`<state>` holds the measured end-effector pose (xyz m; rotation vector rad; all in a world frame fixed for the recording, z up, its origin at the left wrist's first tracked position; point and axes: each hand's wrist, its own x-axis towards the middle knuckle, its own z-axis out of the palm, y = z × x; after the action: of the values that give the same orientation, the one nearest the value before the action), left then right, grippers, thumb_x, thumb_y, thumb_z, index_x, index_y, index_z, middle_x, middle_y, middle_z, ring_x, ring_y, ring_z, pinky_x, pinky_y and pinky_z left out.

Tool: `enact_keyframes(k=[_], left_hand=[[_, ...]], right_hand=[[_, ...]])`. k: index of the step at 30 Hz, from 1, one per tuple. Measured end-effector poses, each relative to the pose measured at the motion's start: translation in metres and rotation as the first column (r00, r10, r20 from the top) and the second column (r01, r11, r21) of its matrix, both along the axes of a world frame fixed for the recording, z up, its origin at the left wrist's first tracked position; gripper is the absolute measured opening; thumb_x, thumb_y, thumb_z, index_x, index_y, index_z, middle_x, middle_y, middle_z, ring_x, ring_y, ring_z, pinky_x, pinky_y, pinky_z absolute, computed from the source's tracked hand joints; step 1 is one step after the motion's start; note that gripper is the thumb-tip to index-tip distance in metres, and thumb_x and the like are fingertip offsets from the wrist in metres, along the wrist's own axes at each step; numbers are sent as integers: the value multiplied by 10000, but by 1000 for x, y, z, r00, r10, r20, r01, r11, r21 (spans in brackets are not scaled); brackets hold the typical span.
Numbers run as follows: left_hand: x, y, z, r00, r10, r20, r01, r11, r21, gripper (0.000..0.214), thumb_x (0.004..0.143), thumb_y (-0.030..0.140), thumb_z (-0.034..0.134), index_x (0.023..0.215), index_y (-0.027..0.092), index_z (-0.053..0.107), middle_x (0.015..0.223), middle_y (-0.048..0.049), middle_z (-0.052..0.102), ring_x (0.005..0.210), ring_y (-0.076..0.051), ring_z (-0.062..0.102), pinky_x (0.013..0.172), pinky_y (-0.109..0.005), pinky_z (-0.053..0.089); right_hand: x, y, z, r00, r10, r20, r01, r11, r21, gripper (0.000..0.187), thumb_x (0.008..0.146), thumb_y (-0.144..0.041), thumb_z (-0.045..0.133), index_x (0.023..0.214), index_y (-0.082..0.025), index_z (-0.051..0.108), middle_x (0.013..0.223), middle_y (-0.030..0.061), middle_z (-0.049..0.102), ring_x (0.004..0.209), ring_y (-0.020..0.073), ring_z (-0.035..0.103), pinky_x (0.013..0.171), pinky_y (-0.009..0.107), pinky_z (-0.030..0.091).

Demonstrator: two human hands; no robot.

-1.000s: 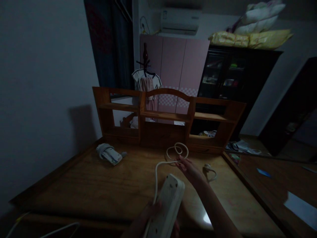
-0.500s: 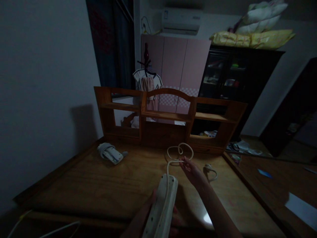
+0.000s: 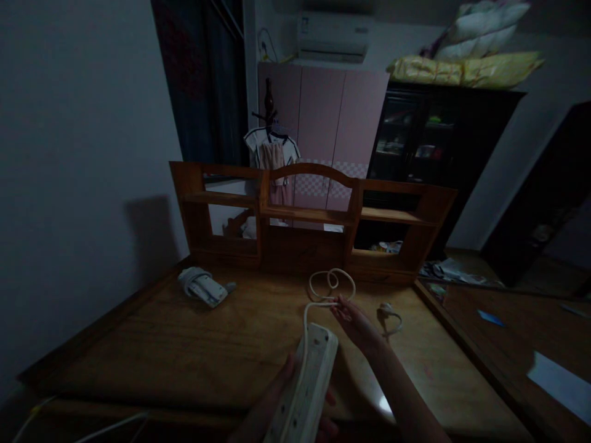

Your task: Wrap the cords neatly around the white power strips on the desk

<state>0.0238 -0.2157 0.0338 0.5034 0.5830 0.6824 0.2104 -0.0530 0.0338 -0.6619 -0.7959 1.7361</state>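
My left hand (image 3: 280, 394) is wrapped round a long white power strip (image 3: 311, 375), tilted up above the near part of the wooden desk (image 3: 258, 344). Its white cord (image 3: 305, 332) runs along the strip's face and bends right at the far end. There my right hand (image 3: 347, 317) pinches the cord between thumb and fingers. Beyond that hand the cord lies in loose loops (image 3: 332, 280) on the desk. Right of it rests the plug end (image 3: 386, 309) with a short curl of cord. The strip's near end runs out of view.
A second power strip (image 3: 205, 289), cord wound round it, lies at the desk's left. A wooden shelf unit (image 3: 307, 215) stands along the back edge. Another surface with a white paper (image 3: 561, 381) and a blue card (image 3: 490, 317) is at right. Thin cables (image 3: 111, 427) hang at lower left.
The power strip has turned slightly, its far end shifting right, and the cord now lies nearer its left edge. My right hand still pinches the cord, a little further left.
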Motion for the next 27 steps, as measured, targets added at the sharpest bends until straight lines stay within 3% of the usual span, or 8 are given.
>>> enact_keyframes(k=[4,9,14,21,23,25,27], left_hand=[[-6,5,-7,998,-58,-2,58,995,82,941,629,869,380,997,50,662,807,-171,731,668,-221,680,601,-276,498],[-1,-5,4,993,92,-70,-76,977,200,728,722,701,538,1114,90,596,796,-163,728,722,-268,694,707,-374,517],[6,-4,18,978,192,-82,-159,941,299,682,735,652,575,1092,72,593,795,-165,723,704,-251,692,659,-331,527],[2,-3,33,960,258,-111,-226,943,245,604,720,628,615,988,86,621,774,-156,726,661,-243,693,617,-314,533],[1,-2,33,948,301,-103,-270,933,238,605,703,633,626,967,89,633,774,-154,728,659,-243,692,601,-309,533],[-2,0,33,943,317,-97,-290,931,222,602,709,647,606,914,83,657,754,-150,726,643,-234,688,580,-292,527],[-5,0,33,949,300,-96,-283,945,163,618,745,661,547,843,66,682,743,-153,723,624,-213,682,560,-265,517]], right_hand=[[1,2,-2,1000,15,-11,-16,1000,-15,197,671,-280,801,765,-146,693,838,39,701,843,135,654,833,234,529],[2,2,-9,999,30,-13,-31,999,-24,179,687,-275,789,775,-153,692,855,28,704,829,111,647,838,211,517],[2,0,-11,999,42,0,-42,999,-18,205,672,-274,796,795,-155,682,851,22,700,838,109,645,847,224,507],[-4,-8,-9,993,53,107,-53,999,-11,309,616,-309,824,798,-117,665,864,51,693,834,142,658,867,276,503],[-6,-11,-8,983,18,182,-18,1000,-1,365,635,-354,806,852,-106,650,874,71,685,813,166,664,831,302,521],[-7,-16,-4,962,-57,267,54,998,19,487,666,-401,777,1027,-126,601,961,86,666,828,198,664,777,336,541],[-7,-25,7,870,-288,401,231,955,184,657,699,-421,745,1244,-184,466,1132,105,605,948,234,635,784,372,538]])
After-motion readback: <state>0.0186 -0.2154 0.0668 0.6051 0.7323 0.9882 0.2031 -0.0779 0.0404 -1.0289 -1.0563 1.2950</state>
